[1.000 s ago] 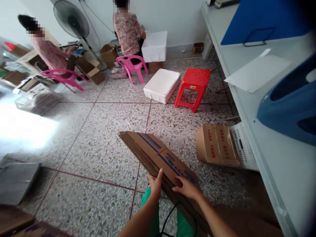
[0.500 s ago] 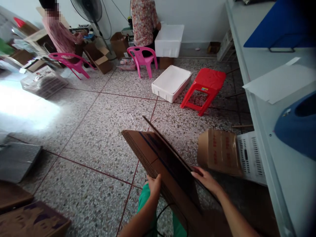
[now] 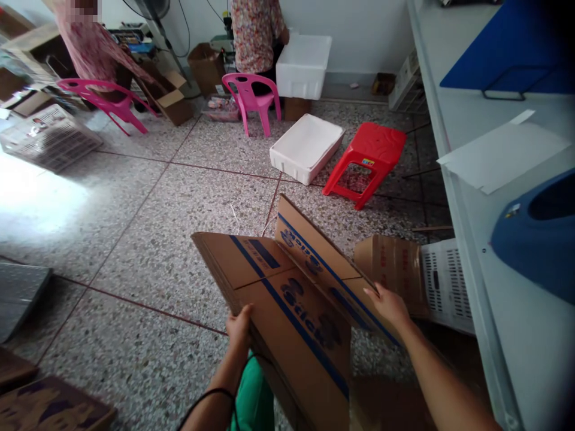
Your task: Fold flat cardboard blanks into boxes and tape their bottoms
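A stack of flattened brown cardboard boxes (image 3: 251, 269) with blue stripes and lettering rests tilted in front of me. My left hand (image 3: 239, 326) grips the near left edge of the stack, thumb on top. My right hand (image 3: 389, 305) holds the top flattened box (image 3: 323, 263), which it has pulled off to the right and partly turned over so its printed face shows. Both arms reach out over my green-clad knee.
A brown carton (image 3: 393, 269) and a white slotted crate (image 3: 444, 287) lie under the grey table edge (image 3: 453, 197) on the right. A red stool (image 3: 368, 158), white foam boxes (image 3: 305, 146), pink chairs (image 3: 251, 99) and two other people stand farther back. Flat cardboard (image 3: 49, 407) lies at lower left.
My right hand lifted the top flattened box off the stack and swung it out to the right. My left hand slid along the stack's edge and keeps hold of it.
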Demonstrator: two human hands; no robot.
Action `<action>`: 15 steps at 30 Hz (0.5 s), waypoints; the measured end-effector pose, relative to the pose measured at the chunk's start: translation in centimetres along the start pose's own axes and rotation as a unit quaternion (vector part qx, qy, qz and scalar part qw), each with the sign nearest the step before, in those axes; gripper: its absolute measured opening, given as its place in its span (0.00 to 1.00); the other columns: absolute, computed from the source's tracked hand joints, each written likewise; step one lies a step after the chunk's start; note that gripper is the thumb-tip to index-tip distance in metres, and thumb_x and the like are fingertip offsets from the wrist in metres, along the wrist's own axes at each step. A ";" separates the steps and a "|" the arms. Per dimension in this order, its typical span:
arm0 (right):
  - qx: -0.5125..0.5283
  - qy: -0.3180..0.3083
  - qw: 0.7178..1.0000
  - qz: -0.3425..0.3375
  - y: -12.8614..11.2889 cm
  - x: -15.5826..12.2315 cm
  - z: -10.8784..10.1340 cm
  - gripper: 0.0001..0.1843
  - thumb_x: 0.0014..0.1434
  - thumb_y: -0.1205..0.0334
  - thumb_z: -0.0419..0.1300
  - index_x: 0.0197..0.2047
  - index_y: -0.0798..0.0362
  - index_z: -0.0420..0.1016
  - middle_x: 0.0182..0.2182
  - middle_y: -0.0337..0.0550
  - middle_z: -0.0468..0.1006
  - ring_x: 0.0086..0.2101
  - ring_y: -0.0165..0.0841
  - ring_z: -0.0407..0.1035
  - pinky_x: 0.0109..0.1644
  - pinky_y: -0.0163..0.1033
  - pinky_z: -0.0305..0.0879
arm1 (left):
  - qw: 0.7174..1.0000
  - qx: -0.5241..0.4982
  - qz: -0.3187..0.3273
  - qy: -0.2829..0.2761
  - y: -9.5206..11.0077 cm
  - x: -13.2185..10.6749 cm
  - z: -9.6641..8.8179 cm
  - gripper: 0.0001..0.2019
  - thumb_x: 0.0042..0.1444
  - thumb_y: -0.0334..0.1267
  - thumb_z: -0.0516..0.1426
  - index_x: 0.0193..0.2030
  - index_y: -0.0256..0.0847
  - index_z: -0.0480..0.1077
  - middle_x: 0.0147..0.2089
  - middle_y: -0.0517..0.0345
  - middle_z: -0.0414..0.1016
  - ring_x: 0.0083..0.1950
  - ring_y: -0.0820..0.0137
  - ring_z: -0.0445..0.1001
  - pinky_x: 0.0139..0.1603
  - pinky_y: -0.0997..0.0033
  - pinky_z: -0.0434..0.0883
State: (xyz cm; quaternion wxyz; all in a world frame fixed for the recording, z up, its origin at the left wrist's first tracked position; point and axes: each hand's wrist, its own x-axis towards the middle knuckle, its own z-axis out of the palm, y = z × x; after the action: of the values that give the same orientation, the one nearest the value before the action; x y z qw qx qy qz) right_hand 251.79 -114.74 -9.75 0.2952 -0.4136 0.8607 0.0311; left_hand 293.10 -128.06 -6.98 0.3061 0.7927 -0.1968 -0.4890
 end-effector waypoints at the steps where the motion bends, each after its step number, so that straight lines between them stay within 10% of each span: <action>1: 0.004 -0.001 1.000 0.011 0.4 0.6 -0.4 0.31 0.62 0.42 0.45 0.54 0.57 0.70 0.39 0.59 0.80 0.40 0.49 0.75 0.39 0.43 0.64 | 1.000 -0.017 -0.007 0.005 1.6 1.1 -1.2 0.16 0.40 0.37 0.65 0.34 0.40 0.64 0.27 0.57 0.73 0.25 0.67 0.74 0.28 0.65 0.75; 5: 0.016 -0.010 0.999 0.050 1.6 1.8 -0.8 0.32 0.61 0.43 0.47 0.55 0.60 0.69 0.41 0.61 0.79 0.42 0.49 0.74 0.41 0.43 0.64 | 0.995 -0.078 -0.012 0.053 5.6 5.2 -5.9 0.18 0.36 0.34 0.66 0.35 0.38 0.66 0.29 0.58 0.74 0.26 0.69 0.74 0.29 0.66 0.75; 15: 0.035 0.003 0.997 0.068 -0.1 1.6 -1.7 0.33 0.58 0.37 0.45 0.51 0.54 0.71 0.29 0.50 0.79 0.34 0.44 0.74 0.35 0.40 0.63 | 0.958 -0.140 -0.029 0.250 6.4 16.0 -13.3 0.16 0.36 0.29 0.67 0.28 0.38 0.63 0.27 0.66 0.68 0.25 0.75 0.69 0.34 0.70 0.77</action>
State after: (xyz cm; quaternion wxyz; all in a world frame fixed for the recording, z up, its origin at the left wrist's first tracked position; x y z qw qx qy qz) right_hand 250.24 -116.40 -9.23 0.3041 -0.3438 0.8882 0.0201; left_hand 312.05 -138.64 -8.66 0.4389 0.8444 -0.0206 -0.3065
